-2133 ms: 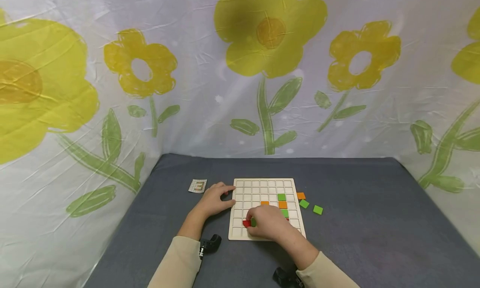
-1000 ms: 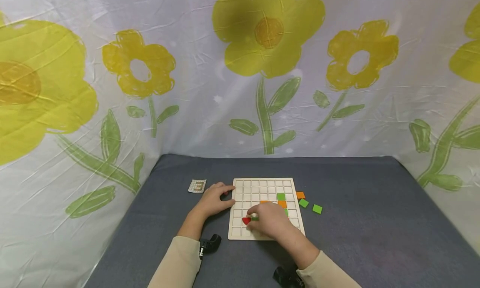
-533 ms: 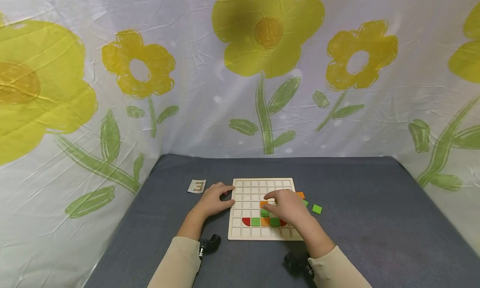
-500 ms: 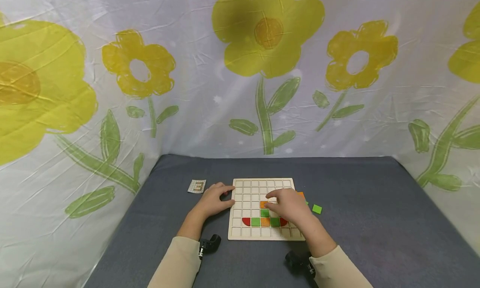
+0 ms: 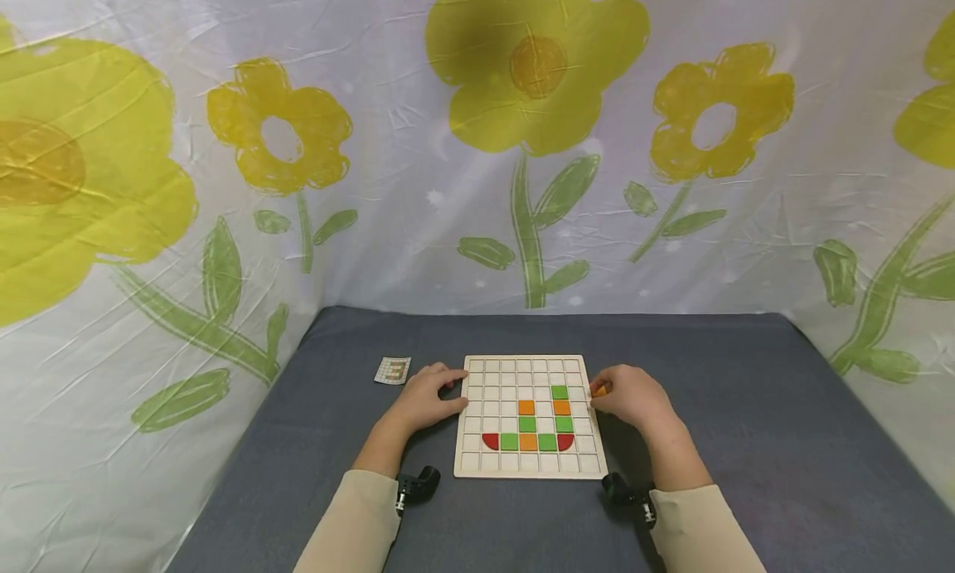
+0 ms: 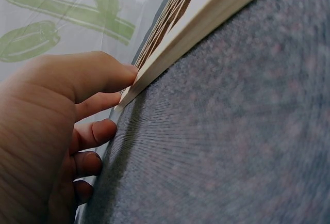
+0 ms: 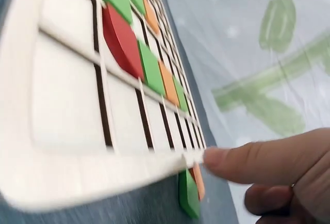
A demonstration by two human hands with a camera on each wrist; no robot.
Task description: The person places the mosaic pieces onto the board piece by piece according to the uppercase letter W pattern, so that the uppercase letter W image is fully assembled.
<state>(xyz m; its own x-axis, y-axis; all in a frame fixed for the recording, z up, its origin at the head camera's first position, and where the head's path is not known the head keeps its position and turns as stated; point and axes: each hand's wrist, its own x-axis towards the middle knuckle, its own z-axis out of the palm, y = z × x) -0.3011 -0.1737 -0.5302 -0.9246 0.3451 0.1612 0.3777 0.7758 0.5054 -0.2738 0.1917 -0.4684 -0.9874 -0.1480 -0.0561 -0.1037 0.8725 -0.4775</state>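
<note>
A pale wooden grid board [image 5: 477,471] lies on the table, with green, orange and red tiles set in its cells. A red quarter-round tile [image 5: 490,442] and another red tile [image 5: 565,442] end the lower row. My left hand [image 5: 425,399] touches the board's left edge with thumb and index finger spread, the other fingers loosely bent. At the right edge, my right hand [image 5: 634,396] has thumb and index finger curled round an orange tile [image 5: 600,391]. In the right wrist view that orange tile [image 7: 199,182] shows beside the thumb tip, next to a green tile [image 7: 188,195].
A small printed card [image 5: 392,371] with a grid pattern lies left of the board. Dark grey cloth [image 5: 746,440] covers the table, and a flower-printed curtain [image 5: 418,225] stands behind it.
My right hand has left the red tile at the lower row and moved right across the board to the orange tile beside it, uncovering the tile pattern. The left hand stays put.
</note>
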